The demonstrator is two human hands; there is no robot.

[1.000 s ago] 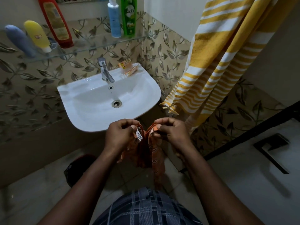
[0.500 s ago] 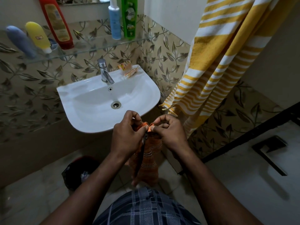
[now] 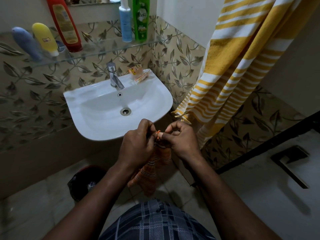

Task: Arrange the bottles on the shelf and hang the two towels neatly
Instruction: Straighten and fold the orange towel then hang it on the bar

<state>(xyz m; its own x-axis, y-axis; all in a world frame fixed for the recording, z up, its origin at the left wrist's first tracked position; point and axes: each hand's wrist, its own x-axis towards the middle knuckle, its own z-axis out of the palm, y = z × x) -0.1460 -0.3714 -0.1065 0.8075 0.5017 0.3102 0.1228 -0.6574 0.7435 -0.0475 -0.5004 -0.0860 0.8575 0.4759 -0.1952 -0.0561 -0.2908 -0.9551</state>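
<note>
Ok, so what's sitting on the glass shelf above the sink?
On the glass shelf: blue bottle, yellow bottle and red bottle at the left, pale blue bottle and green bottle at the right. A small round thing behind the yellow bottle is mostly covered.

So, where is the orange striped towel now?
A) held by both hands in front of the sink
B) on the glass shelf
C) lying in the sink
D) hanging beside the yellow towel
A: the left hand and the right hand both pinch the top of the orange towel, which hangs below them before the sink.
</note>
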